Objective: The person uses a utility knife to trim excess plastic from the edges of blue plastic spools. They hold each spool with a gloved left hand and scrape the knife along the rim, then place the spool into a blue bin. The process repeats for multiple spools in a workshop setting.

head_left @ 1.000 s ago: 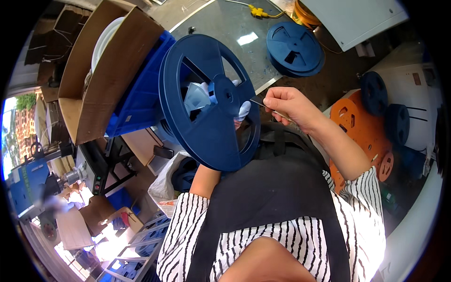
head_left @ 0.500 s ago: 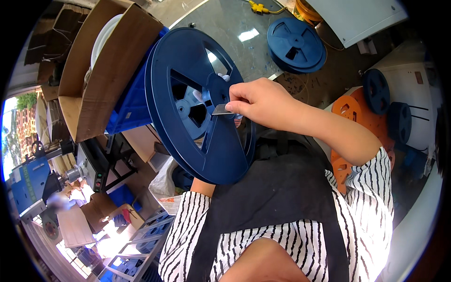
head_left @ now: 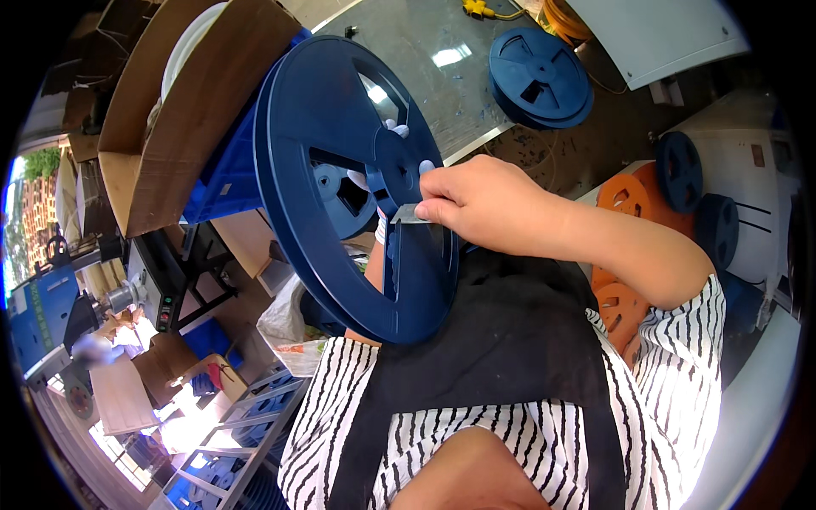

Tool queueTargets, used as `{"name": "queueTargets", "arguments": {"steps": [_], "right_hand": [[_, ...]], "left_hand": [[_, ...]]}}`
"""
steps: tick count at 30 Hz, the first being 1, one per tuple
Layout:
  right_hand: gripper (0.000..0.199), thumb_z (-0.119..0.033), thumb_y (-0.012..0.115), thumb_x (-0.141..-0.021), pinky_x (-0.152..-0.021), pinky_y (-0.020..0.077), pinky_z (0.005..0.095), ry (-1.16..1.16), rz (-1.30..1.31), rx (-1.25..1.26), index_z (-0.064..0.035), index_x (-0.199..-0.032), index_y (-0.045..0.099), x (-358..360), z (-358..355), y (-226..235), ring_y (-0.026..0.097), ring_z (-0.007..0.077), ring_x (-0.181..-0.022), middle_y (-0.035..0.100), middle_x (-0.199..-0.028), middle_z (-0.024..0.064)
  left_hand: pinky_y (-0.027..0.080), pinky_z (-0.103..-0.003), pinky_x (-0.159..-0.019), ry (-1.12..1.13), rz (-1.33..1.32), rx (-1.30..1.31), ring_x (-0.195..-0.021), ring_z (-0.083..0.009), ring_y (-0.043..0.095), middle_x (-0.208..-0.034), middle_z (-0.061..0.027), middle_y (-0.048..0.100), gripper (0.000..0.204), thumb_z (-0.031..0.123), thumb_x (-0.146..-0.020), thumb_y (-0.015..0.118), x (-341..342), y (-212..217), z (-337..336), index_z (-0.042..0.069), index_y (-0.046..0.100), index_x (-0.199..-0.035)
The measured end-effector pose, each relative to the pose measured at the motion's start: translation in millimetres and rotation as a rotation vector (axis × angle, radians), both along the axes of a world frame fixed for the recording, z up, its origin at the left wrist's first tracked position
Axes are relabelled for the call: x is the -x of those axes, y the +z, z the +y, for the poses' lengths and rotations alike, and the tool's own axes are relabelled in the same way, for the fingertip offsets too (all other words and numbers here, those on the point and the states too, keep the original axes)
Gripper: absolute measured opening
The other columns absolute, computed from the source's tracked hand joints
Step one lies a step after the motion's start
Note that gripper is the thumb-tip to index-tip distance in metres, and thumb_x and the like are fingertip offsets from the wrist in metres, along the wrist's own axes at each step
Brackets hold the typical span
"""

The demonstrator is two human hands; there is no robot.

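A large dark blue plastic reel stands tilted in front of my chest. My left hand, in a white glove, grips it from behind at the hub; pale fingertips show through the openings, and the rest is hidden. Through a lower slot part of my left forearm can be seen. My bare right hand pinches a thin flat metal blade between thumb and fingers. The blade lies against the edge of a slot just below the hub.
Another blue reel lies on the grey table, near a yellow connector. At left, a cardboard box rests by a blue crate. Orange reels stand at right. A white sack sits below the reel.
The reel has turned in my left hand, so its slots sit differently and my left forearm now shows through one. My right hand and the blade have shifted slightly downward.
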State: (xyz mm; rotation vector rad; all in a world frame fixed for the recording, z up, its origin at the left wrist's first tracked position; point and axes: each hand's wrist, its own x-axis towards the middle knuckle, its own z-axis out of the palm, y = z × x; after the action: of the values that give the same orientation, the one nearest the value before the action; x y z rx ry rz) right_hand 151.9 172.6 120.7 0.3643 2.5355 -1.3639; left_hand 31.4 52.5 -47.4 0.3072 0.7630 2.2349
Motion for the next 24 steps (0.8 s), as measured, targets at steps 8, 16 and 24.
{"name": "queueTargets", "arguments": {"steps": [8,16,24], "right_hand": [[0.024,-0.025,0.064,-0.096,-0.061,0.0441,0.0387,0.063,-0.115,0.177,-0.0027,-0.087,0.063,-12.5,-18.2,10.1,0.056,0.0282,-0.062,0.058,-0.068,0.0140],[0.024,-0.024,0.067,-0.094,-0.057,0.0425,0.0336,-0.017,-0.005,0.172,-0.0037,-0.084,0.062,-11.1,-21.8,2.3,0.054,0.0196,-0.057,0.058,-0.064,0.0088],[0.026,-0.031,0.062,-0.096,-0.067,0.0523,0.0459,0.019,0.049,-0.093,-0.0070,-0.088,0.067,-1.1,-18.1,-3.4,0.068,0.0355,-0.075,0.067,-0.072,0.0141]], "left_hand": [[0.056,-0.048,-0.097,0.069,0.055,0.036,-0.123,-0.0300,0.058,-0.141,-0.0204,0.052,0.056,0.034,-0.102,0.056,3.3,-0.8,-1.6,0.010,0.038,-0.150],[0.056,-0.048,-0.098,0.117,0.097,0.074,-0.123,-0.0302,0.058,-0.140,-0.0203,0.052,0.057,0.034,-0.102,0.057,4.2,0.6,-5.7,0.010,0.039,-0.150],[0.056,-0.048,-0.098,0.149,0.133,0.104,-0.123,-0.0304,0.059,-0.140,-0.0202,0.052,0.058,0.034,-0.101,0.058,3.4,-1.1,-6.9,0.010,0.039,-0.150]]}}
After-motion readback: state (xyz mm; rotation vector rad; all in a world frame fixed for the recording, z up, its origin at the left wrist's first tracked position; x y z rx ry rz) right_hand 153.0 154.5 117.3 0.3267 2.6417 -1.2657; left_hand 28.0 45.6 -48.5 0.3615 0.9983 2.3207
